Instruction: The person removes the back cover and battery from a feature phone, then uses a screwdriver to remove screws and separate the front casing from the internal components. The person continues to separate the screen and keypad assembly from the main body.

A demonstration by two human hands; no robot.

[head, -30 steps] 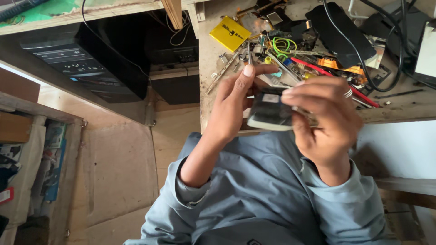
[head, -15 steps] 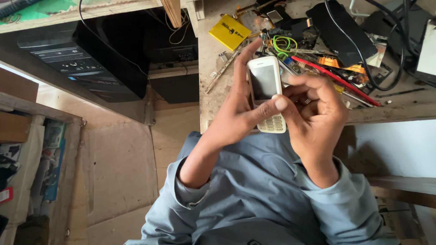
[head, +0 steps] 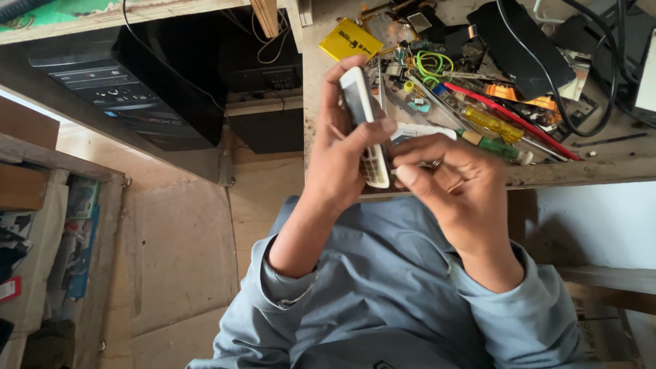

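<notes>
My left hand [head: 345,160] grips a small white keypad phone [head: 363,123], held on edge with its keypad toward me, above my lap at the front of the workbench [head: 601,171]. My right hand [head: 454,184] is curled beside the phone's lower end, fingertips touching it; a small metal piece shows between its fingers, too small to identify. Both arms wear grey-blue sleeves.
The workbench holds a yellow box [head: 350,39], a red-handled screwdriver [head: 509,116], a yellow-handled one [head: 493,123], green wire [head: 430,65], a black device with cables [head: 523,44] and small parts. Black computer cases [head: 137,89] stand under the shelf at left. Cardboard covers the floor [head: 178,253].
The phone has been turned from flat to face-up to standing on its edge. My left hand now wraps it while my right hand dropped to its lower end.
</notes>
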